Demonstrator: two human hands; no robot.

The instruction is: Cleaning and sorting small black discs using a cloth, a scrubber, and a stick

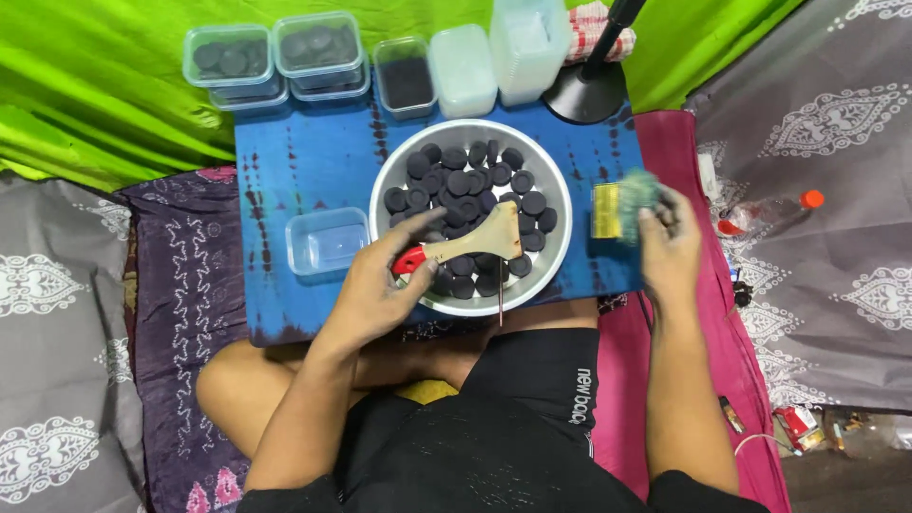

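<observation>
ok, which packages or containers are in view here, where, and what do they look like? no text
Lidded clear tubs: top left, stacked, dark discs inside.
Small tub: beside them, dark contents.
Frosted containers: top centre, stacked.
Empty clear tub: left of metal bowl.
Yellow packet: by right hand.
Red packet: floor, lower right.

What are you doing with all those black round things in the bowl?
A person sits cross-legged at a blue board. The left hand holds a wooden-handled brush over a metal bowl full of dark round discs. The right hand holds a greenish scrub pad beside the bowl. An empty clear tub sits left of the bowl; tubs with more discs stand at the back.
</observation>
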